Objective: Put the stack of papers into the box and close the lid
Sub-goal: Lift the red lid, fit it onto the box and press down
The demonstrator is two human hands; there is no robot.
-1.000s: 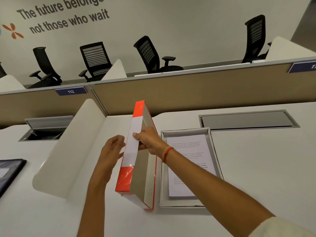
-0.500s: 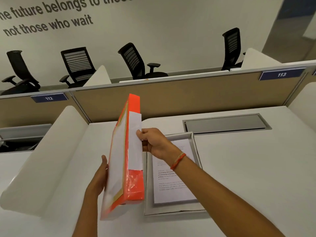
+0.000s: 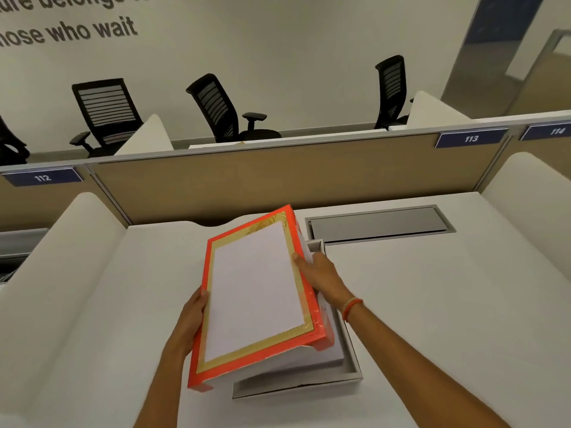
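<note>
Your lid (image 3: 258, 296), orange-edged with a white panel, hangs face up and tilted over the open box (image 3: 296, 383), which sits on the counter (image 3: 448, 304) with the stack of papers (image 3: 332, 350) already inside. The lid's long axis runs away from you and leans a little right at the far end, close to the box's own line but not matched. It sits offset to the left: its left long edge overhangs the counter, and the box's right wall and near wall show uncovered. Your left hand (image 3: 191, 319) is clamped on the lid's left edge, your right hand (image 3: 321, 274) on its right edge, directly above the box. I judge that you need to carry it right and level it before lowering.
</note>
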